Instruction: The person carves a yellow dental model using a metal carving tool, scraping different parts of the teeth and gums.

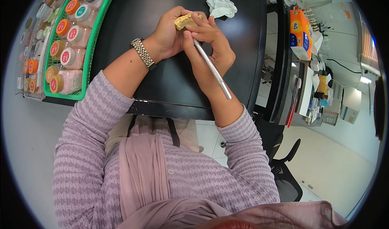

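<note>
A yellow dental cast (183, 21) with a row of teeth is held above the black table by my left hand (167, 34), whose fingers are wrapped round it. My right hand (212, 46) grips a slim silver pen-like tool (211, 66) like a pencil. The tool's back end points down toward my body; its working tip is hidden behind my fingers at the cast. The right fingertips rest against or close over the cast. A watch with a metal band is on my left wrist.
A green basket (90, 46) of lidded jars stands at the left, beside a clear container (34, 73) of more jars. Crumpled white tissue (221, 7) lies beyond my right hand. A tissue pack (300, 32) and a red toothbrush (292, 107) are at the right, near a black chair (285, 178).
</note>
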